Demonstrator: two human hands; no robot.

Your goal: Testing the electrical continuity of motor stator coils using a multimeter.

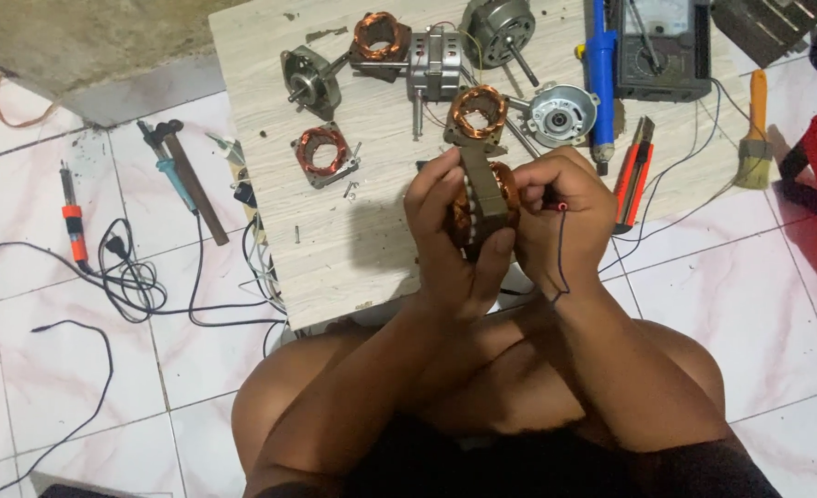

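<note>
Floor, nine o'clock side: an orange-handled soldering iron [74,224] lies on the white tiles, black cables looped just beside it; nearer the desk, a teal-handled tool [174,175] rests touching a hammer [195,184]
Desk [335,249]: pale wood-grain top carrying the spread of motor parts
Desk, ten o'clock of the hands: a motor end cap with shaft [311,79], and below it a loose copper-wound stator [323,152] lying flat, small screws near it
Desk, twelve o'clock: another wound stator [479,112] sits just above the hands, close to the held one
Left hand [450,244]: clamped around the held stator, fingers wrapped up its near face, thumb on the side
Held stator [482,198]: lifted between both hands over the desk's near edge, on edge, steel stack facing up, copper showing either side
How it handles: looks dense and heavy for its bulk, fully stiff; I'd judge the steel lamination stack the safe place to grip
Weak spot: the enamelled copper coils and thin lead wires look easy to nick or snap, so fingers belong on the metal frame, not the windings
Right hand [561,207]: closed on the stator's right side, also pinching a thin dark lead wire [559,258] that hangs down past the wrist
Desk, two o'clock: open motor housing [561,113], blue desoldering pump [599,78], multimeter [659,46], orange utility knife [633,175]
Far three o'clock: a paintbrush [755,134] at the desk's edge
</note>
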